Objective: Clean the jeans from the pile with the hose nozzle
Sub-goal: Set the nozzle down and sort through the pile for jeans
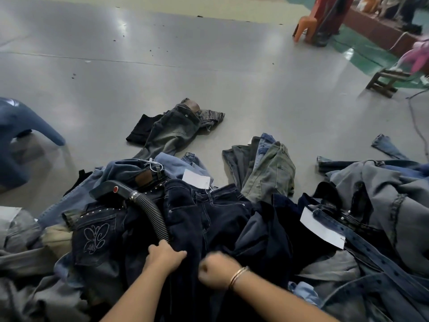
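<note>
**Both hands on dark jeans, nozzle lying on the pile**

Head view: In the lower centre of the frame, the left hand grips a fold of the dark jeans right where the ribbed black hose ends; whether the fingers also hold the hose cannot be told. Just beside it to the right, the right hand, with bangles at the wrist, is curled into a fist on the same dark fabric and looks blurred. The hose nozzle, black with a red button, lies on the pile left of centre, above a pocket stitched with a butterfly. White tags show among the garments. One grey pair lies apart on the grey floor at mid-frame. A blue plastic stool sits at the left edge, an orange one upper right.
</note>
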